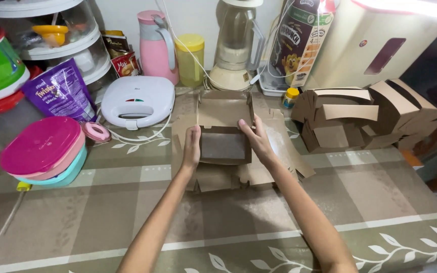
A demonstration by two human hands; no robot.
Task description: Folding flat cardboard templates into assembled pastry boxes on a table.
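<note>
My left hand (192,146) and right hand (256,139) squeeze the brown box (225,144) sides so it stays up, pink lid (41,144) at nine o'clock.

Head camera, steeply downward, fairly close.

Two bare forearms come in from the lower edge of the view, slim and without sleeves as far up as the picture shows. The left hand (192,146) and the right hand (257,140) wear no gloves, rings, bracelets or watch. The fingers are slender, with short, unpainted nails where they can be seen.
</note>
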